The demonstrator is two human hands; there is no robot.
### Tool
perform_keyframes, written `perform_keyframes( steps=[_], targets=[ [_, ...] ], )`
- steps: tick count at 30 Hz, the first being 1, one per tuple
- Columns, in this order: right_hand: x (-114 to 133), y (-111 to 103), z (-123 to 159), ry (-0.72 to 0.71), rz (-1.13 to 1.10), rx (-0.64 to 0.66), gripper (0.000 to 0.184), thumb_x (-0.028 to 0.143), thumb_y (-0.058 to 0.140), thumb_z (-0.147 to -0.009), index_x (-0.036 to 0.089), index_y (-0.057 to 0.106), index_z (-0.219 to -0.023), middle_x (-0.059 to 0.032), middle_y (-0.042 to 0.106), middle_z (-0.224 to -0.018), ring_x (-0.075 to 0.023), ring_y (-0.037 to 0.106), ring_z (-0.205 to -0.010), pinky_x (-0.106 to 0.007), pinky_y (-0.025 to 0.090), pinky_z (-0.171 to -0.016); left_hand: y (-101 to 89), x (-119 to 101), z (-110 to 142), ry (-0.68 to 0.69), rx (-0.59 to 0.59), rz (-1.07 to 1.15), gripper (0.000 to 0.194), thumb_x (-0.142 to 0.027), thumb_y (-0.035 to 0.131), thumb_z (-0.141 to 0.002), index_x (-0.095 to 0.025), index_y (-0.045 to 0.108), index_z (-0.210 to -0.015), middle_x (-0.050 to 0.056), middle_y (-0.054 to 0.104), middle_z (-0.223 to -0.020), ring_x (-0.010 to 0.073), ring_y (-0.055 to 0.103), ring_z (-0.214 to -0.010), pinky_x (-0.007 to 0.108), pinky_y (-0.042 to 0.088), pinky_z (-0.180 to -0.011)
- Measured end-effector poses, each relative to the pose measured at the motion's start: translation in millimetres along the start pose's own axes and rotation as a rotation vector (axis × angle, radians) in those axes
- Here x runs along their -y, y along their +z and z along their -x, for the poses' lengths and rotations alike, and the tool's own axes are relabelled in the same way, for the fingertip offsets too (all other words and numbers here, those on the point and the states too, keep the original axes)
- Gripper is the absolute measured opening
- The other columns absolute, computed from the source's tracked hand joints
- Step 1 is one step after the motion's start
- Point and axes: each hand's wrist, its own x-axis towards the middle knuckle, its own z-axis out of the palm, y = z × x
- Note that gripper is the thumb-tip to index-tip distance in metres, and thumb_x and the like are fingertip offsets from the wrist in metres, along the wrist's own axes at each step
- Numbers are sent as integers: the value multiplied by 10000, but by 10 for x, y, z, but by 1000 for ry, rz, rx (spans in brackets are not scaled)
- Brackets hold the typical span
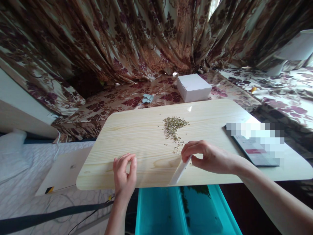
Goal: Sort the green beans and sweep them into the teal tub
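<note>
well, your right hand grips a thin white strip, thumb and fingers closed on its upper end, while its lower end slants down to the near edge of the pale wooden surface. your left hand is at nine o'clock from the strip, fingers curled, thumb tip close to the index finger; nothing shows in it, but you cannot tell whether those tips meet. the small greenish grains lie at twelve o'clock from the strip, in a loose patch with strays around it. the teal bin sits at six o'clock, below the edge, darker green bits in its right-hand compartment.

the strip looks light and fairly stiff, perhaps card or plastic; a pinch near the top should hold it, though a thin edge could twist. the grains are likely hard, dry and quick to roll, easier to herd in a group than to pick singly.

your fingers cover the strip's top end, and its blurred lower part blends into the pale wood. the bin runs out of view at six o'clock, and blocky masking hides part of the dark-edged panel at two o'clock.
</note>
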Motion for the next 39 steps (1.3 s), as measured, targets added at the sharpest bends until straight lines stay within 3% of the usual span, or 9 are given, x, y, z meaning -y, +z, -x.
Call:
perform_keyframes(
  steps=[9, 15, 20, 26, 32, 39],
  targets=[
    [16, -106, 184, 49, 8, -8, 365, -13, 456, -717, 214, 737, -774, -26, 762, -884, -153, 723, -818, -256, 570, -751, 0, 0, 6, 2, 8, -9, 230, -416, 512, -967, -252, 672, -953, 63, 738, -1034, 248, 642, -1089, 493, 304, -1153],
    [-22, -120, 541, 151, 123, -256, 245, 203, 540, -901, 243, 765, -989, -55, 794, -985, -196, 758, -862, -260, 610, -678, -2, -9, -2, 20, -1, 2, 204, -387, 522, -964, -250, 671, -942, 65, 737, -1022, 241, 646, -1062, 478, 346, -1116],
    [-132, -48, 701, 194, 149, -353, 246, 248, 562, -923, 233, 779, -1037, -77, 810, -1003, -217, 772, -880, -257, 621, -649, -1, -10, -4, 21, -3, 6, 204, -387, 529, -962, -246, 675, -939, 66, 735, -1014, 248, 647, -1053, 480, 344, -1113],
    [-128, 13, 719, 155, 176, -323, 265, 212, 556, -926, 239, 796, -1035, -67, 813, -989, -200, 776, -870, -261, 627, -728, -4, 6, -3, 26, 0, 3, 214, -390, 525, -966, -242, 678, -944, 57, 734, -1018, 244, 647, -1050, 490, 306, -1136],
    [-98, 105, 930, 120, 172, -274, 284, 209, 540, -950, 263, 791, -1071, -70, 809, -1022, -217, 772, -922, -301, 631, -796, 0, -1, -5, 41, -9, 2, 216, -391, 525, -968, -240, 678, -937, 52, 733, -1009, 242, 650, -1033, 479, 335, -1113],
    [150, 128, 1103, 115, 151, -176, 293, 208, 540, -944, 289, 808, -1030, -65, 811, -986, -225, 777, -880, -292, 646, -759, 1, 12, -1, 45, -2, 4, 214, -393, 525, -970, -244, 676, -945, 57, 735, -1010, 243, 650, -1041, 485, 337, -1112]
  ],
)
